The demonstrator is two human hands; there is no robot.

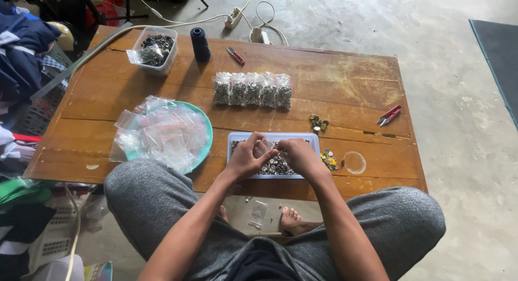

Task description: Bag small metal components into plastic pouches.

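At the bottom centre of the frame, below the table edge, one empty small bag (259, 213) lies on the floor beside a bare foot (293, 220).

Just above, both hands meet over the near tray (235, 136), a shallow pale plastic tray at the lower centre of the table (350, 81). The left hand (245, 158) and right hand (298, 156) pinch a small clear bag (266, 144) between fingertips; each grip is narrow, closed on the bag. Whether the bag already holds fasteners cannot be told. The tray holds loose metal snap fasteners (276, 165), largely hidden under the hands.

Right of the tray lie a few loose brass-coloured fasteners (328, 159), with another small cluster (318, 122) just above the tray's upper right corner.

Lower left of the table: a teal plate (206, 131) carries a heap of empty clear zip bags (159, 131).

Centre of the table: five filled bags (252, 89) lie in a row, touching side by side, each packed with fasteners. Judged from this, five bags are done, one is in hand, and many remain.

Right side: red thread snips (389, 115).

Far edge, upper left: a clear tub (141, 42) holding dark fasteners and a bag; beside it a dark thread spool (200, 43), upright; then a second small red tool (235, 55).
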